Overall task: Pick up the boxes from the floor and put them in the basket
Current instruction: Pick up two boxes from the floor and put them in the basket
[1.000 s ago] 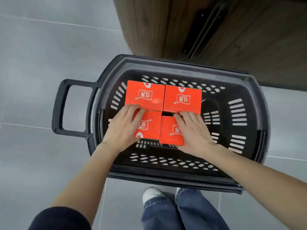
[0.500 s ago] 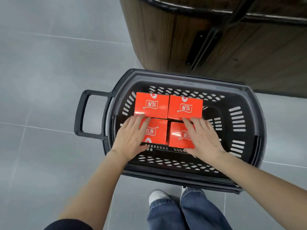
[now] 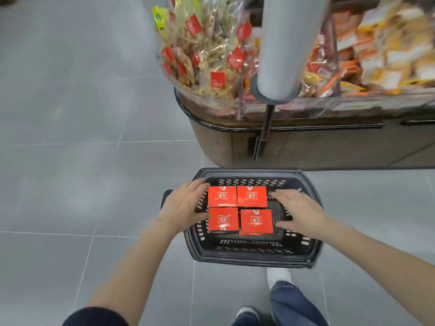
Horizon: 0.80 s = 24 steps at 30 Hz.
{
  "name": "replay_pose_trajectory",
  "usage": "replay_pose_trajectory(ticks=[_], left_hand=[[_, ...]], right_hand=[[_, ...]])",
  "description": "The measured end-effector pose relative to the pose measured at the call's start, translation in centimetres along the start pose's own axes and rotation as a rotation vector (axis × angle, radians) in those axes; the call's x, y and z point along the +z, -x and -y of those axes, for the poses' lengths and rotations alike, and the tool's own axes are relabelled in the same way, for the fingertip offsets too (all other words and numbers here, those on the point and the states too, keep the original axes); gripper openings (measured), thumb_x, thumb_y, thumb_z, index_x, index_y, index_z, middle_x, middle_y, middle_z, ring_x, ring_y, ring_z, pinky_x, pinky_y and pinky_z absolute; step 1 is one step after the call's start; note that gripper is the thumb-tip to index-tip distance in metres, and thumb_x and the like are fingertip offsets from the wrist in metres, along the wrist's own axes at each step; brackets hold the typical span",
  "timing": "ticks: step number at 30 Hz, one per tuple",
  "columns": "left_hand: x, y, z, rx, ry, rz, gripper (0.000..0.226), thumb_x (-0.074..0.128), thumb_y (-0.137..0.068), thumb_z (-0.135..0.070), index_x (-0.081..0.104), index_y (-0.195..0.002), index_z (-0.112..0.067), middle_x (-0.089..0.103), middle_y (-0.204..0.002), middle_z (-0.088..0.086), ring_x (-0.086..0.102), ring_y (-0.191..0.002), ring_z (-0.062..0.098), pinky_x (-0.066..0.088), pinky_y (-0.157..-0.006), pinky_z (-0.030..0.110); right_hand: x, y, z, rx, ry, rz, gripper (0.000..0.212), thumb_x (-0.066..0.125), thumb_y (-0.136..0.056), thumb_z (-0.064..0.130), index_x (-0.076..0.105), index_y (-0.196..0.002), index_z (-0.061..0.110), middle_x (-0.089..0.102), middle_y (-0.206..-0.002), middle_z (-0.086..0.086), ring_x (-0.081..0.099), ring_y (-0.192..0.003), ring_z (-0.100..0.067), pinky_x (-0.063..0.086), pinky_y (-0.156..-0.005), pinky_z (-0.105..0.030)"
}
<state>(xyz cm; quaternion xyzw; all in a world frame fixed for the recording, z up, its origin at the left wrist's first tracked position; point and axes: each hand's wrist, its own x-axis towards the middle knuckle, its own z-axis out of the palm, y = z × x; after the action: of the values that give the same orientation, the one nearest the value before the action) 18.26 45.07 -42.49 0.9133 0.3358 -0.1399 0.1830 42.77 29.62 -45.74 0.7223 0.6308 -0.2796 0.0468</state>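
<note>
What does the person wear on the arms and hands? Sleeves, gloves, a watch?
The left hand and right hand are bare: no gloves, rings or watch visible. A dark sleeve shows only high on the left arm; below it nothing is worn.

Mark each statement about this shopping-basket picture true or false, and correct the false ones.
1. Four red boxes show inside the basket. True.
2. They form one tall tower. False: they lie side by side, in two rows of two.
3. One hand grips a box raised above the basket. False: the left hand and the right hand are open, flanking the boxes.
4. The basket stands on a grey tiled floor. True.
5. A red box lies on the floor beside the basket. False: none shows there.
</note>
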Motion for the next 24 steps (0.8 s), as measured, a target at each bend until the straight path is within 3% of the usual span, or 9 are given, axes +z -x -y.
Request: replay_pose_trajectory(ticks=[5, 11, 17, 24], left_hand=[[-8.1, 2.4, -4.3, 0.118, -0.161, 0.060, 0.086, 0.066, -0.078, -0.052, 0.026, -0.146, -0.018, 0.027, -0.155, 0.000, 0.031, -0.139, 0.019, 0.028, -0.111, 0.031], [-16.1, 5.4, -13.0, 0.257, -0.234, 0.067, 0.090, 0.065, -0.079, -0.055, 0.022, -0.149, -0.018, 0.025, -0.156, 0.001, 0.028, -0.141, 0.017, 0.026, -0.112, 0.029], [-21.5, 5.4, -25.6, 0.467, -0.280, 0.068, 0.087, 0.063, -0.079, -0.057, 0.024, -0.147, -0.021, 0.030, -0.153, -0.002, 0.031, -0.139, 0.016, 0.032, -0.113, 0.035], [-23.4, 5.9, -42.7, 0.721, -0.384, 0.069, 0.084, 0.061, -0.082, -0.056, 0.023, -0.148, -0.018, 0.028, -0.154, -0.001, 0.031, -0.139, 0.017, 0.031, -0.111, 0.031]], right_hand=[[-7.0, 7.9, 1.1, 0.106, -0.070, -0.107, 0.084, 0.067, -0.076, 0.048, 0.028, -0.143, 0.016, 0.033, -0.150, -0.004, 0.030, -0.138, -0.021, 0.027, -0.114, -0.035], [-13.7, 21.0, 1.8, 0.278, -0.166, -0.240, 0.084, 0.068, -0.079, 0.043, 0.023, -0.146, 0.018, 0.025, -0.154, -0.001, 0.021, -0.142, -0.017, 0.022, -0.116, -0.034], [-17.2, 33.5, -0.3, 0.485, -0.200, -0.394, 0.083, 0.067, -0.080, 0.042, 0.023, -0.146, 0.018, 0.027, -0.153, -0.001, 0.024, -0.141, -0.019, 0.023, -0.114, -0.031], [-17.1, 47.8, -5.8, 0.776, -0.229, -0.485, 0.082, 0.067, -0.079, 0.042, 0.025, -0.145, 0.018, 0.027, -0.152, -0.003, 0.028, -0.139, -0.022, 0.029, -0.113, -0.036]])
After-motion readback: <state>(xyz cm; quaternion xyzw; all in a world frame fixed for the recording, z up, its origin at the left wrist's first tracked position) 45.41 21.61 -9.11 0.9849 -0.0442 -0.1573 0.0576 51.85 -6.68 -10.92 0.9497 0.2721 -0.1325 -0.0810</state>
